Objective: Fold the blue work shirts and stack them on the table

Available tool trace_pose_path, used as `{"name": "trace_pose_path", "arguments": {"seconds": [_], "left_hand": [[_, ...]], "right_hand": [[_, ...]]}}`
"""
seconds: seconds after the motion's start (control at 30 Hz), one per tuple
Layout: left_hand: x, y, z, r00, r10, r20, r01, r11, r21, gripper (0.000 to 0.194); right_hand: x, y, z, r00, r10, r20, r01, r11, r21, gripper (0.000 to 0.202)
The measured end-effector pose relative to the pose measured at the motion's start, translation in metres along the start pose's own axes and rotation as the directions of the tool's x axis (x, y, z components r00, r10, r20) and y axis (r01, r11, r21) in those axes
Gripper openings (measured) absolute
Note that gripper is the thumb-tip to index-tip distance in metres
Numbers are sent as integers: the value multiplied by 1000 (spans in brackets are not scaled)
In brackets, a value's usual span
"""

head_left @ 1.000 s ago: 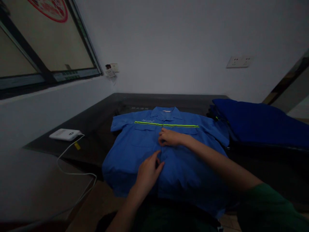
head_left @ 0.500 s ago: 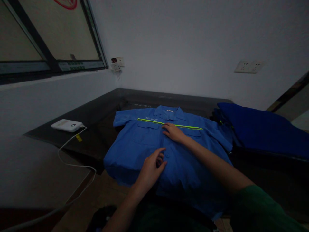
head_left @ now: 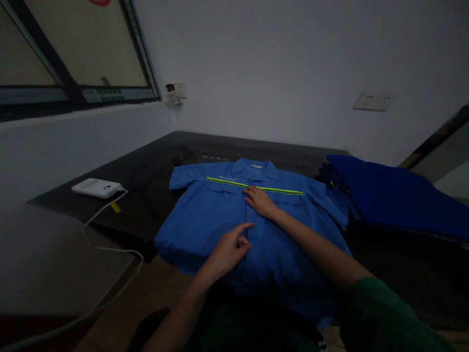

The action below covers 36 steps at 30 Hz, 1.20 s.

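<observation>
A blue short-sleeved shirt [head_left: 220, 210] with a yellow-green chest stripe lies spread face up on a dark table [head_left: 146, 161], its collar toward the wall. My right hand [head_left: 259, 201] rests on the shirt's front just below the stripe, fingers apart and holding nothing. Nearer to me, my left hand [head_left: 229, 247] is over the button strip beside a button [head_left: 254, 235]. Its thumb and index finger are apart, the other fingers curled, with nothing between them.
Darker blue folded cloth [head_left: 395, 195] is piled at the table's right. On the left lies a white device [head_left: 97, 187] with a white cable [head_left: 110, 248] hanging over the edge. Walls with sockets [head_left: 374, 101] stand behind.
The view has shifted slightly. My right hand's fingers lie a little flatter on the shirt, and my left index finger reaches slightly farther right over the button strip.
</observation>
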<state>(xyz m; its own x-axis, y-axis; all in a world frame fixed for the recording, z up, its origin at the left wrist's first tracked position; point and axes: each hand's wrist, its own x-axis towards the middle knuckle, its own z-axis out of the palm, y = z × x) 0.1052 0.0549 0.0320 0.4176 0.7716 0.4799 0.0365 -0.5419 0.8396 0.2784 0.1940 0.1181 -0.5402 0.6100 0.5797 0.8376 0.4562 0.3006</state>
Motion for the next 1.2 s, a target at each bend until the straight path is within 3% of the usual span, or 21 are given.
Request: {"name": "trace_pose_path", "arguments": {"seconds": [0.17,0.37,0.6,0.77,1.2], "left_hand": [[0,3,2,999,-44,21,45,997,-67,54],[-1,3,5,997,4,-81,8,990,143,49],[-2,6,8,997,68,-32,-55,951,303,49],[-17,11,13,979,147,-139,-78,908,411,47],[-22,6,21,955,233,-184,-149,912,382,48]], "right_hand": [[-1,0,1,1000,7,-12,-7,1000,-1,43],[-1,-1,2,1000,16,-21,-16,1000,12,42],[-2,-3,-1,999,34,0,-34,999,17,43],[-2,-3,0,999,34,-10,-34,999,13,42],[-1,-1,2,1000,21,-19,-21,1000,14,42]]}}
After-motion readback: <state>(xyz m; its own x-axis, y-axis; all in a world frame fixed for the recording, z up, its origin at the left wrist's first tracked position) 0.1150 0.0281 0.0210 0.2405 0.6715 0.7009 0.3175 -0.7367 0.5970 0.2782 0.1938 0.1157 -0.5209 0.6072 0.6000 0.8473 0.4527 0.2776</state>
